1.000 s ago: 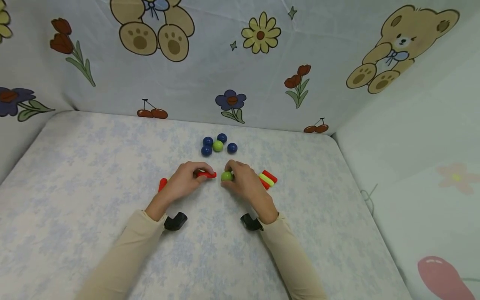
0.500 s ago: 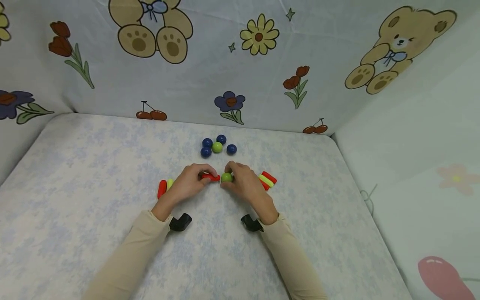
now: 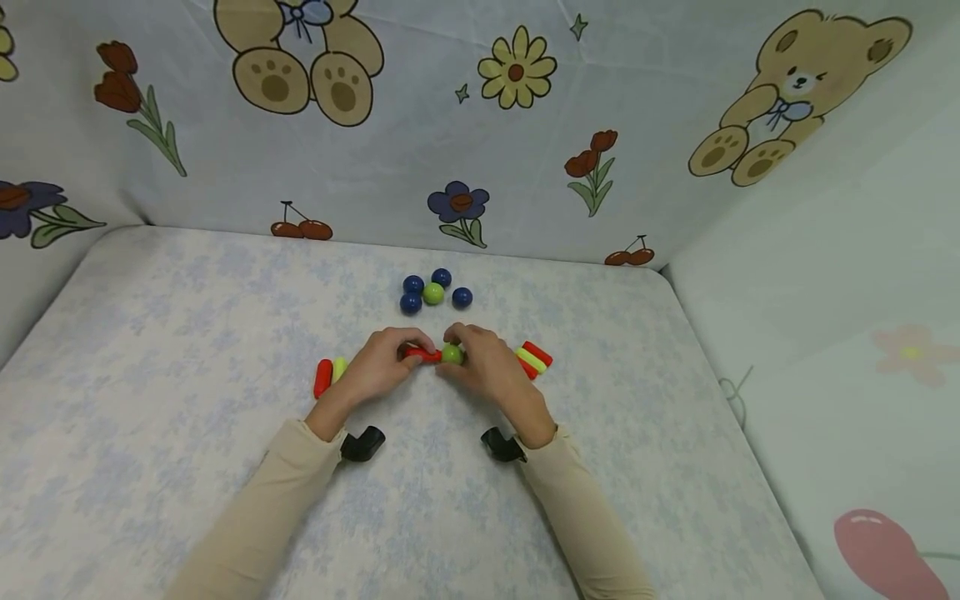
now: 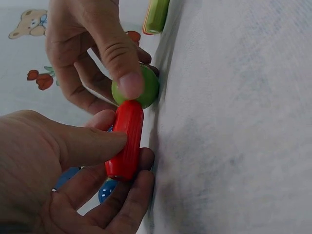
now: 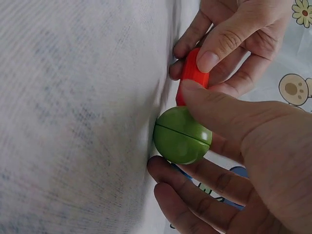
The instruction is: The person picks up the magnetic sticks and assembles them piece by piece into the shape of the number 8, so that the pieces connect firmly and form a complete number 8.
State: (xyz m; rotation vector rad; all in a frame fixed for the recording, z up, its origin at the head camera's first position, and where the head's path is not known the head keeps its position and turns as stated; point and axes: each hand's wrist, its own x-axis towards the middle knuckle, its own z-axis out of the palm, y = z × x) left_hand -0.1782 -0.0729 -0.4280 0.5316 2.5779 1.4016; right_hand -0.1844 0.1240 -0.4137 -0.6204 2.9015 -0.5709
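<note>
My left hand (image 3: 381, 365) pinches a red ridged stick (image 4: 126, 141) between thumb and fingers. A green ball (image 5: 182, 135) with a seam line around it is held between the thumb and fingers of my right hand (image 3: 486, 362). One end of the red stick meets the green ball's side; whether the two are joined cannot be told. Both pieces are at or just above the tabletop, in the middle of the head view. Fingers hide part of each piece.
Beyond the hands, several blue balls (image 3: 462, 297) cluster around another green ball (image 3: 433, 293). A red stick (image 3: 322, 378) and a yellow stick (image 3: 340, 367) lie left of my left wrist. Red and yellow sticks (image 3: 532, 360) lie beside my right hand.
My left hand has moved slightly right and toward me with the red stick. The gap between stick and green ball has closed. My right hand has barely shifted.
</note>
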